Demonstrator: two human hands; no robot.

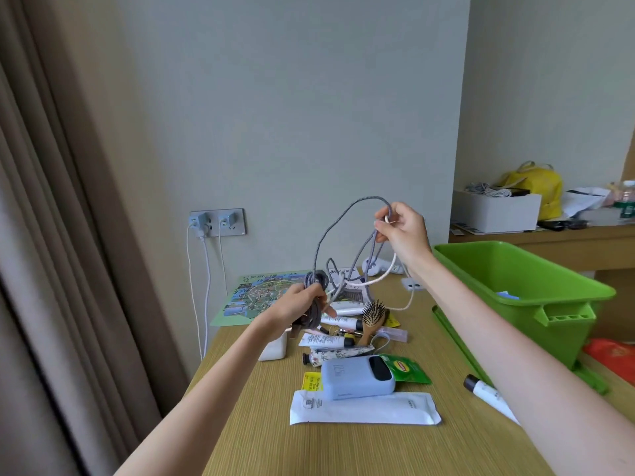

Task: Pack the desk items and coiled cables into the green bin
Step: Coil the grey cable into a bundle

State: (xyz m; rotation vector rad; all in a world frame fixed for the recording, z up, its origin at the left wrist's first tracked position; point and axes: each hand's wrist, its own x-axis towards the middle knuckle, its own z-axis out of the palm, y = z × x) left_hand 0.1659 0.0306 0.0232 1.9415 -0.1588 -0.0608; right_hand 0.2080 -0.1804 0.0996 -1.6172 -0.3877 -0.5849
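Both hands are up over the surface (257, 424), held apart and each clamped on cord. The left hand (302, 304) has its fingers wrapped around a tight coiled bundle of the grey cable (315, 277), which looks braided and kind of matte. The right hand (403, 231) is higher up, pinching loose loops of that same grey cable plus a smooth white cable (381, 275) that droops down toward the clutter.

The green bin (515, 269) is glossy plastic, rectangular with a thick rolled rim, sitting on the right side of the surface with something blue inside.

The rest of the stuff lies in a pile on the wood-grain top: a rounded pale blue power bank (357, 377) resting on a flat white packet (364, 408), a wooden hairbrush (372, 314) with dark bristles, a shiny green tea packet (409, 371), and a white tube (488, 393) with a dark cap.
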